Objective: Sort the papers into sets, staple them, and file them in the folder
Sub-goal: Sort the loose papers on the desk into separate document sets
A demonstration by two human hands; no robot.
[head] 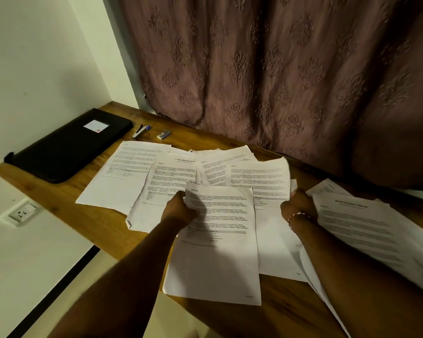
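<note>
"Papers (122, 172), where are they?"

"They lie spread out on the wooden counter (59, 215), to the right of the black folder (69, 145). They lap over each other. The nearest one is just beside the folder."

"Which way does the front sheet (215, 259) point?"

"Its long side runs from the person toward the curtain (279, 69). The top, with the heading, is at the far end. It sits well to the right of the folder and closer to the person."

"Who holds it?"

"The left hand (181, 208) does. Its fingers are curled round the sheet's left edge, up near the top. The rest of the sheet spreads to the right of that hand and back toward the person."

"And the right hand (298, 206)?"

"It is even farther from the folder. It pinches the right edge of the back sheet (259, 176), which lies behind the front sheet, long side the same way. A thin band (296, 217) is on that wrist."

"Anything else?"

"A stapler (140, 131) lies just right of the folder's far end, and a small box (164, 134) is a bit past it. One more pile (364, 228) of paper is farthest from the folder, to the right of the right hand."
</note>
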